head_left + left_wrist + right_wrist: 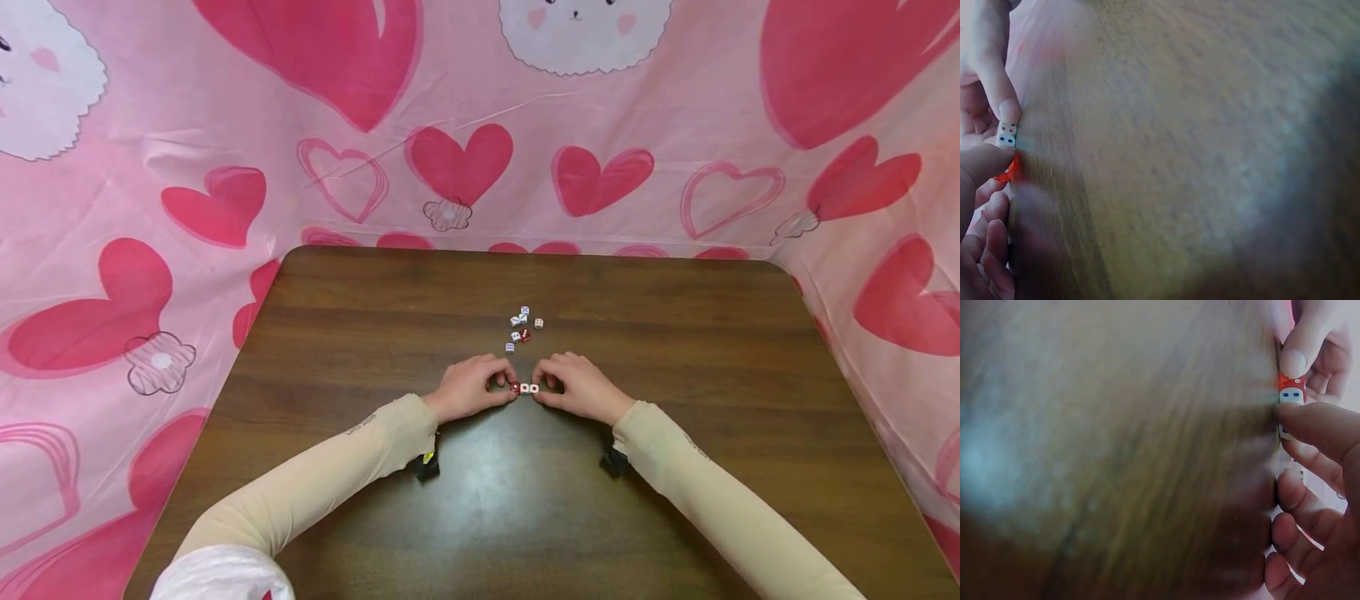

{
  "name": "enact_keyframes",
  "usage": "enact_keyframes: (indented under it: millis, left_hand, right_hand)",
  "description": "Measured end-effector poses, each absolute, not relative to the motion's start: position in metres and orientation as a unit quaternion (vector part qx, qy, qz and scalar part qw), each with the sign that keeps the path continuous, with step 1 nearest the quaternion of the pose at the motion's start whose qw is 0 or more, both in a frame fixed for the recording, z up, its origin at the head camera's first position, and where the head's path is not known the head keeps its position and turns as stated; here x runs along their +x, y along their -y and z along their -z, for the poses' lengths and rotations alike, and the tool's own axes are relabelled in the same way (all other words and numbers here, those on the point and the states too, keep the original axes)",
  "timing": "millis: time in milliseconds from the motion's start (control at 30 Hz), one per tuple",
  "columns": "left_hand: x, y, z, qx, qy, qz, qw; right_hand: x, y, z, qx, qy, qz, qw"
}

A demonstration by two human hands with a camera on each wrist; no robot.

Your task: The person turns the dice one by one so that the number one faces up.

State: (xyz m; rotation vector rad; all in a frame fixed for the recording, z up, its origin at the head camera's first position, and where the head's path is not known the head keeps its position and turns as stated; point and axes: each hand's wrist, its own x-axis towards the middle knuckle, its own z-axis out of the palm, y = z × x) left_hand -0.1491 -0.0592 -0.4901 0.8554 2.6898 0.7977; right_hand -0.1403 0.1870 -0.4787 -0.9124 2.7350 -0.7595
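Note:
Three dice stand side by side in a row on the table between the hands. At the left end is a translucent red die (515, 387), which my left hand (474, 387) pinches between thumb and forefinger. A white die (525, 388) sits in the middle, its side with two blue pips showing in the right wrist view (1292, 395). My right hand (583, 387) pinches the white die (534, 388) at the right end; in the right wrist view the thumb (1319, 422) covers much of it.
Beyond the hands lies a loose group of several white dice (524, 311) with one red die (526, 335) among them. The brown wooden table (675, 325) reaches back to a pink cloth (525, 192) printed with hearts, which also hangs at both sides.

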Motion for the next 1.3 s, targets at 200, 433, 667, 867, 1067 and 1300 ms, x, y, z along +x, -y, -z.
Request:
enact_keyframes:
  millis: [200, 433, 667, 867, 1067, 1300]
  left_hand:
    - [-0.1492, 0.0591, 0.489, 0.292, -0.912, -0.269, 0.102]
    - [-0.1499, 0.059, 0.4898, 0.292, -0.913, -0.266, 0.105]
    - [-0.1496, 0.0589, 0.4902, 0.291, -0.913, -0.266, 0.101]
    - [-0.1496, 0.0584, 0.4912, 0.29, -0.914, -0.265, 0.101]
    - [-0.1518, 0.0593, 0.4909, 0.289, -0.913, -0.267, 0.11]
    - [-0.157, 0.0638, 0.4871, 0.299, -0.898, -0.291, 0.141]
  right_hand:
    - [-0.1394, -0.1856, 0.4797, -0.307, -0.914, 0.256, 0.07]
    - [-0.1392, -0.1856, 0.4839, -0.307, -0.915, 0.255, 0.054]
    - [-0.1392, -0.1863, 0.487, -0.298, -0.917, 0.259, 0.054]
    - [-0.1389, -0.1861, 0.4866, -0.296, -0.917, 0.261, 0.058]
    - [-0.1396, -0.1855, 0.4862, -0.29, -0.918, 0.262, 0.064]
    - [-0.1391, -0.1853, 0.4865, -0.288, -0.919, 0.261, 0.061]
